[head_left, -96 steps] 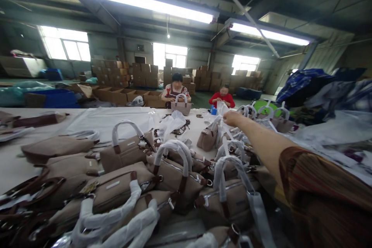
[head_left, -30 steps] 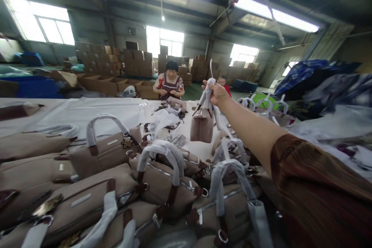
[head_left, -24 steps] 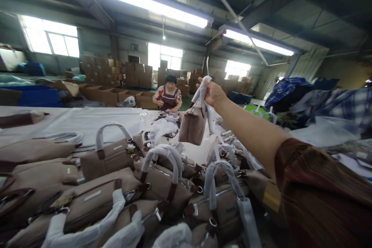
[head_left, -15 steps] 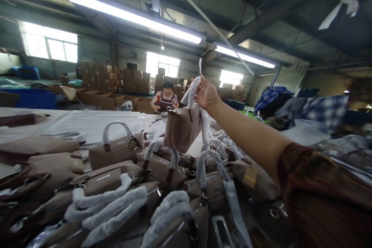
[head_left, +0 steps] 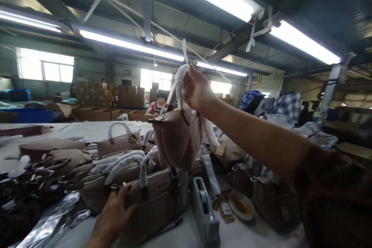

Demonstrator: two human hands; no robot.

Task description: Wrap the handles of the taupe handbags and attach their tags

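Note:
A taupe handbag (head_left: 177, 139) hangs in the air at the centre, its handles wrapped in white. My right hand (head_left: 196, 87) is closed around those wrapped handles. Low on the left, my left hand (head_left: 114, 211) is spread beside another taupe handbag (head_left: 157, 192) standing on the table, its fingertips at that bag's upper left edge. Whether they press on it cannot be made out. A grey tape dispenser (head_left: 206, 217) stands right of this bag, with a round dish (head_left: 241, 205) and small tags beside it.
Many more taupe bags (head_left: 116, 143) with wrapped handles cover the white table (head_left: 87, 126). Brown straps and clear plastic lie at the left. A person (head_left: 158, 104) is across the table, before stacked cartons (head_left: 93, 93). Fluorescent lamps hang overhead.
The raised bag now looks larger and nearer, still held by my right hand. My left hand has come into view at lower left. The view has shifted, showing the tape dispenser more fully and the dish.

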